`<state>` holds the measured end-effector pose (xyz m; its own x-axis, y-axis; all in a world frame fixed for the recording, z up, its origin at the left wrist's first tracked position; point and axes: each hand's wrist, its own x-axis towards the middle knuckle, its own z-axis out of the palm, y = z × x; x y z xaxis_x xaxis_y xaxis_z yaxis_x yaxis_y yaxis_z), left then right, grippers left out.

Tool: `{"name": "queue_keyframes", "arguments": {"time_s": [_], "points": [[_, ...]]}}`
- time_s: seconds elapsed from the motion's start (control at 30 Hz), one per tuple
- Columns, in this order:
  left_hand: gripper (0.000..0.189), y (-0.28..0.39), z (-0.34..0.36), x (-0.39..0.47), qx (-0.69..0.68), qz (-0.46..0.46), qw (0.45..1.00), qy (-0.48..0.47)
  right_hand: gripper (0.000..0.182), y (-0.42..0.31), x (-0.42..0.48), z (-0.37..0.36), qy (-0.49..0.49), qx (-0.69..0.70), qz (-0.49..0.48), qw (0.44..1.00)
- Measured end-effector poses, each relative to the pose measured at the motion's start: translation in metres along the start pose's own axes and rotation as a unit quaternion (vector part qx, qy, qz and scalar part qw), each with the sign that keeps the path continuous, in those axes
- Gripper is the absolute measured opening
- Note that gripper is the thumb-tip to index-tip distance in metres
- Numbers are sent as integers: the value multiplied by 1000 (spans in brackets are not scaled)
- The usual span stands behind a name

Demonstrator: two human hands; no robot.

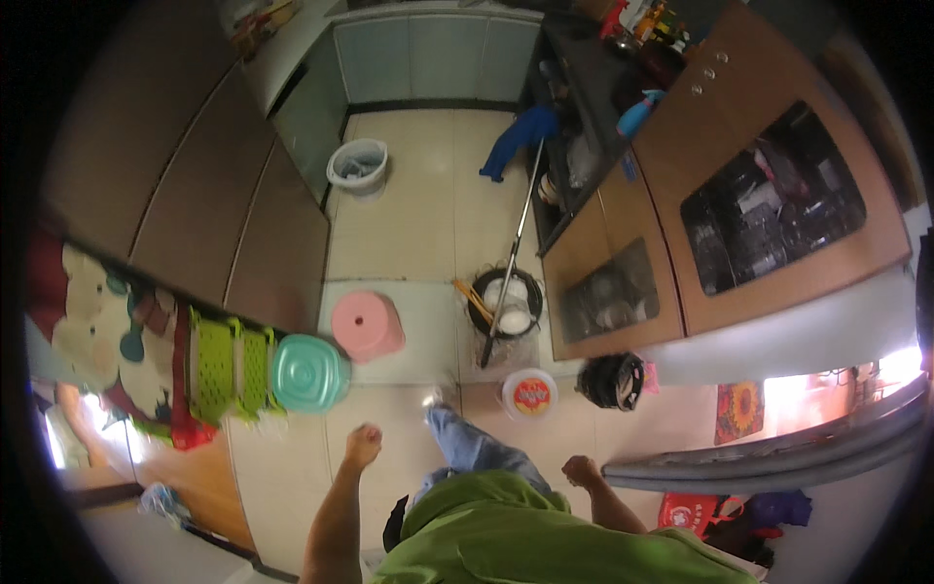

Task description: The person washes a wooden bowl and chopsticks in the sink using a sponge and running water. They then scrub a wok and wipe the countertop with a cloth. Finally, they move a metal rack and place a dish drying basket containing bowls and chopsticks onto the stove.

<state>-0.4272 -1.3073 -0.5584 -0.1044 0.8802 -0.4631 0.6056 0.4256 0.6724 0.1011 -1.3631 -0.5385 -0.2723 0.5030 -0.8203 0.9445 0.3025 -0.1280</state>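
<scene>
Both arms hang at my sides as I stand on the tiled floor, one leg forward. My left hand [363, 445] is curled into a loose fist with nothing seen in it; nearest to it are a teal lidded plastic tub [310, 372] and a pink plastic stool [365, 325]. On the other side, my right hand [581, 471] also has its fingers curled, holding nothing visible. A round tub with a red-and-yellow lid [530, 395] stands ahead, beside a black bin [611, 381]. Beyond, a wok [536, 281] holds white bowls [516, 317] and wooden chopsticks or similar sticks [474, 299].
A mop with a blue head [518, 142] leans over the wok, its metal pole [519, 230] crossing the floor. A white bucket [359, 168] stands beyond the stool. Dark cabinets [190, 190] line the left, wooden glass-fronted ones [671, 219] the right. Green baskets [213, 361] stand left.
</scene>
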Motion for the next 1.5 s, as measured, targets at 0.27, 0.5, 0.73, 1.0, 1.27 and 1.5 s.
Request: {"name": "queue_keyframes", "arguments": {"time_s": [0.27,0.5,0.73,1.0,1.27,1.5], "points": [[13,-58,-81,18,-47,-133,985,-101,21,-65,119,-135,253,395,99,877],[17,-49,-122,132,25,-26,982,-185,15,-103,150,-216,345,461,140,805],[19,88,-137,282,17,-43,990,-131,16,-93,151,-192,260,518,197,791],[21,231,-94,342,54,68,980,-181,16,-18,254,-246,343,699,176,603],[21,156,-124,442,-14,-74,976,-204,30,77,405,-427,419,638,215,608],[22,186,-140,528,-37,-222,950,-216,90,186,544,-519,357,584,301,664]]}}
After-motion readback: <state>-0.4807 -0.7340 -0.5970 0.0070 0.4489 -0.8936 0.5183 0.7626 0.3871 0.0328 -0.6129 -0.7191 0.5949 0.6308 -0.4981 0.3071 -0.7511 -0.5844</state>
